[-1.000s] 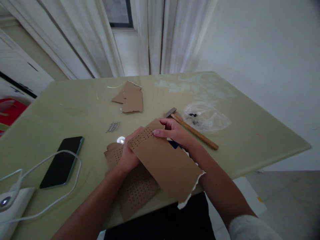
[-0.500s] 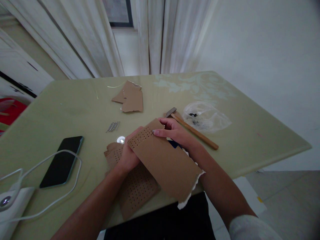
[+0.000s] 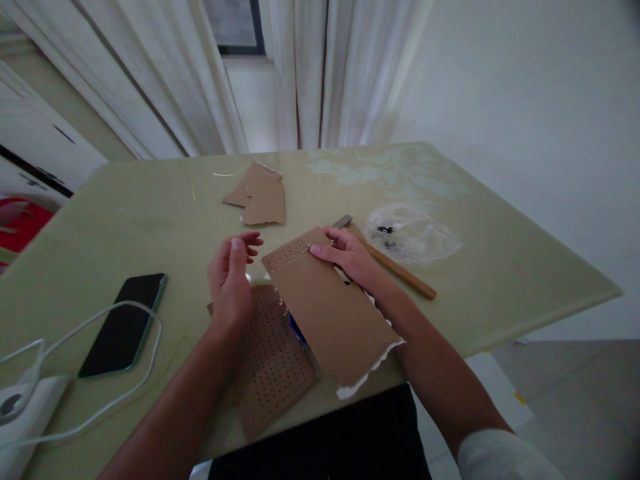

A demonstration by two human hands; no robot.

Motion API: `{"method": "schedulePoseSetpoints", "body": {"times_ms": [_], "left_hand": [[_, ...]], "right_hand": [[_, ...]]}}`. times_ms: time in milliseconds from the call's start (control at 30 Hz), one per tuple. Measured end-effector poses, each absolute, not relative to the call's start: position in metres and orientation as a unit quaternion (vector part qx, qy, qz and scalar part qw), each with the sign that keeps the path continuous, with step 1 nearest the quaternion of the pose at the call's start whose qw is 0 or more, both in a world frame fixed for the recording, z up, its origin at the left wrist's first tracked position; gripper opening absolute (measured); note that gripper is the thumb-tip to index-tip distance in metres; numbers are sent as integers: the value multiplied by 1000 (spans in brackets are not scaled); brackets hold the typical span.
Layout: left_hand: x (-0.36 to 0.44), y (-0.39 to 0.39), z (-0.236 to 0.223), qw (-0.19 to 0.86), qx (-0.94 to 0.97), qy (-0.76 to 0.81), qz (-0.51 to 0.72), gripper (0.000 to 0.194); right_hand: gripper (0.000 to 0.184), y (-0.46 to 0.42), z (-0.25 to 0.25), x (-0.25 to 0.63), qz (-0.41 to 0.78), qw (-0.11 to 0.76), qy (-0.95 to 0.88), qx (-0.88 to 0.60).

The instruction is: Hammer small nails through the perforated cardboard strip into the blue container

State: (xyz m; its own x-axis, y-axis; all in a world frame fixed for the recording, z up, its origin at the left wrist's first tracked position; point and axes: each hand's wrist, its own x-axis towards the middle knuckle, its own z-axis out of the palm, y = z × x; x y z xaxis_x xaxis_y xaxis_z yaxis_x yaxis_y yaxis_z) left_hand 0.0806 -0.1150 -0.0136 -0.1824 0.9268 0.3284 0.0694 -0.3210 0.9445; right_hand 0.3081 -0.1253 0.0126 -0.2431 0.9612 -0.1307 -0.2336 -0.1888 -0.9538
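My right hand (image 3: 350,255) pinches the far end of a brown cardboard piece (image 3: 327,313), thumb on top and fingers underneath. Rows of small punched holes run along that end, and the near end is torn white. My left hand (image 3: 233,277) is off the cardboard, fingers apart, with nothing in it. Below it lies a second piece, a perforated cardboard sheet (image 3: 273,367), covered in holes and reaching the table's near edge. Something blue (image 3: 297,329) shows partly between the two pieces; its kind is hidden. A hammer (image 3: 395,267) with a wooden handle lies beyond my right wrist.
Torn cardboard scraps (image 3: 265,200) lie toward the back of the table. A clear plastic bag (image 3: 413,233) with small black items sits at the right. On the left are a phone (image 3: 125,323), a white cable (image 3: 145,373) and a white power strip (image 3: 35,413).
My left hand has let go of the cardboard and moved left and up, its fingers opening. The held piece has swung a little, still in my right hand, uncovering more of the perforated sheet.
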Motion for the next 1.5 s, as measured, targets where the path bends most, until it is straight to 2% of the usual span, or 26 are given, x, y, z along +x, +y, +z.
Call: {"method": "schedulePoseSetpoints", "body": {"times_ms": [100,200,367,633,900,1100,1200,1367,1500], "left_hand": [[80,-125,-6,200,674,453,549,20],[84,-135,2,135,776,380,485,16],[87,-138,3,127,843,306,425,24],[83,-140,-2,112,871,310,365,46],[82,-141,-2,28,880,285,380,64],[83,-142,0,6,875,280,396,66],[83,-140,-1,15,849,290,442,59],[73,-119,-7,86,702,438,555,22],[52,-92,-13,175,576,529,598,18]], "right_hand": [[51,-123,11,308,652,448,-450,-414],[52,-122,10,308,646,434,-466,-421],[51,-122,8,310,644,420,-476,-426],[51,-118,2,313,608,417,-520,-433],[46,-118,6,313,611,399,-526,-437],[33,-115,1,313,605,376,-542,-446],[34,-117,3,312,621,383,-520,-445],[39,-120,3,312,634,396,-481,-459],[42,-120,1,313,646,422,-450,-450]]}}
